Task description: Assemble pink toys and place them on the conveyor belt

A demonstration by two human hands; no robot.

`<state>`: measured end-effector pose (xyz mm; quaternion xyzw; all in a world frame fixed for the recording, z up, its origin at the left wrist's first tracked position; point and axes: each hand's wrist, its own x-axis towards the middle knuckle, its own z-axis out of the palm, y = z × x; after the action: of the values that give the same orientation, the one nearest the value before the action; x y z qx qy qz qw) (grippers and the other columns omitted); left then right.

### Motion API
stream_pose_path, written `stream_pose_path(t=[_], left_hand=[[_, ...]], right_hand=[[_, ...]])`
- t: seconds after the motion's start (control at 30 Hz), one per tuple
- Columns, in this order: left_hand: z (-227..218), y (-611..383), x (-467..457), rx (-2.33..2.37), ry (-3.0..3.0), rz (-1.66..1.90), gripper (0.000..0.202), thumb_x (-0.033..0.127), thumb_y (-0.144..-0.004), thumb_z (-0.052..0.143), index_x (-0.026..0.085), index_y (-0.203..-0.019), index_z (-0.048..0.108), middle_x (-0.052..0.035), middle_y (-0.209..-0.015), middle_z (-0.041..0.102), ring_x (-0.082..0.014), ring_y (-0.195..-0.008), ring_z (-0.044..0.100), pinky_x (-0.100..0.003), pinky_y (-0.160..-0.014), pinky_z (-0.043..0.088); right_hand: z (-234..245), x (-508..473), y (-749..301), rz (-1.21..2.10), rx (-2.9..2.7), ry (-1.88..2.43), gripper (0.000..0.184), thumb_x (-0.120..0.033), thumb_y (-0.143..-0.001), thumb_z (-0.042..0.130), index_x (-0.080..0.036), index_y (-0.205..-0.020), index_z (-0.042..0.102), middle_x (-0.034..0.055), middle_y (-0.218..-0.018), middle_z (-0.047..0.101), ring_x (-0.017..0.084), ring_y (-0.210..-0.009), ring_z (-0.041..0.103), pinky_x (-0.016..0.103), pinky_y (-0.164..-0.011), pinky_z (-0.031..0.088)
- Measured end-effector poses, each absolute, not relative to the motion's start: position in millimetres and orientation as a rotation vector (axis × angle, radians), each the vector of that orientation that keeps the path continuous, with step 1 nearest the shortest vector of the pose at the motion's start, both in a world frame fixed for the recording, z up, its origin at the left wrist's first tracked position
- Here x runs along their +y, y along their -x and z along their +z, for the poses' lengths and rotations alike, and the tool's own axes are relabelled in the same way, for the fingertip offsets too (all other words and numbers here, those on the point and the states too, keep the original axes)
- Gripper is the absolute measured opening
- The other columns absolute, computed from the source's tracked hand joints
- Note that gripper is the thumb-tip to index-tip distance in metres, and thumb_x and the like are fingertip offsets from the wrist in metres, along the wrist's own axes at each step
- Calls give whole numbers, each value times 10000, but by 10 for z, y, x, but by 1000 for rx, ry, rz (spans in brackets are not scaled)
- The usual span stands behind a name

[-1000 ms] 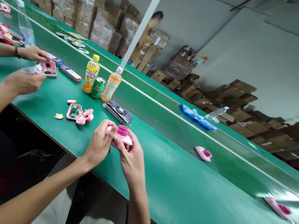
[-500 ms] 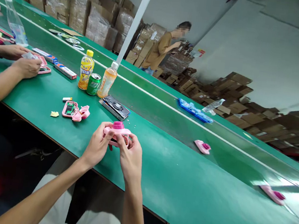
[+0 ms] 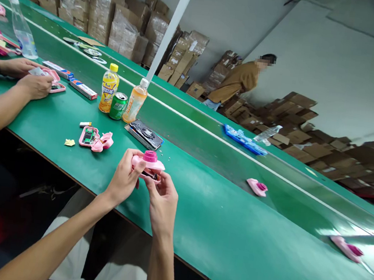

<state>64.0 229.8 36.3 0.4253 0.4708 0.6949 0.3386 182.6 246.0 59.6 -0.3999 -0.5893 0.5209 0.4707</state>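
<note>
Between my two hands is a pink toy camera [image 3: 149, 163] with a magenta lens facing up. Its two shell halves stand apart at the right side, and dark parts show in the gap. My left hand [image 3: 123, 178] is closed around the camera's left end, thumb at the front edge. My right hand [image 3: 163, 200] pinches the lower shell half at its right end. To the left on the table lies an opened pink toy camera [image 3: 96, 146] with a green circuit board showing. A small battery [image 3: 85, 124] and a yellow scrap [image 3: 70, 142] lie near it.
Behind my hands lies a boxed black-and-silver item [image 3: 144, 135]. Drinks stand beyond it: a yellow-capped bottle [image 3: 109, 89], a green can [image 3: 118, 106] and an orange bottle [image 3: 135, 102]. Pink cameras [image 3: 256, 187] lie on the belt. A co-worker's hands [image 3: 36, 78] work at left.
The gap between the camera's shell halves has widened at the right, with my right fingers slightly lower. Pink cameras on the belt shifted slightly right. The person behind moved right and bent forward.
</note>
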Motion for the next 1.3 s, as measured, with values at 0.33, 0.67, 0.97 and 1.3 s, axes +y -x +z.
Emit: stream_pose_path(t=[0.33, 0.67, 0.97, 1.3], left_hand=[[274, -613, 2291, 1065, -1343, 1705, 475, 578, -1030, 392, 168, -1255, 474, -104, -1200, 477, -163, -949, 584, -277, -753, 567], [188, -531, 2316, 1170, -1485, 1612, 462, 554, -1032, 407, 173, -1283, 480, -109, -1211, 467, -168, -939, 563, -335, -851, 554], [300, -348, 2207, 1169, -1695, 1399, 430, 421, -1018, 522, 261, -1417, 503, -98, -1330, 501, -225, -1297, 496, -388, -1143, 427], [257, -369, 2096, 1069, -1428, 1549, 315, 315, -947, 667, 236, -1247, 608, -79, -1247, 600, -199, -1178, 603, -280, -975, 549]], right_hand=[[448, 2498, -1860, 1153, -1338, 990, 521, -530, -767, 774, -123, -1033, 589, 26, -884, 646, 91, -814, 632, 186, -764, 541], [358, 2537, -1895, 1278, -1204, 1022, 836, -628, -721, 784, -172, -1312, 408, 91, -1092, 692, 152, -953, 693, 269, -878, 572], [364, 2630, -2015, 1455, -1229, 1041, 778, -576, -770, 766, -121, -1367, 561, 140, -1343, 596, 210, -1215, 627, 341, -1050, 546], [450, 2591, -2161, 1597, -1487, 895, 539, -457, -850, 733, -170, -1296, 633, 110, -1427, 535, 203, -1287, 591, 301, -1075, 547]])
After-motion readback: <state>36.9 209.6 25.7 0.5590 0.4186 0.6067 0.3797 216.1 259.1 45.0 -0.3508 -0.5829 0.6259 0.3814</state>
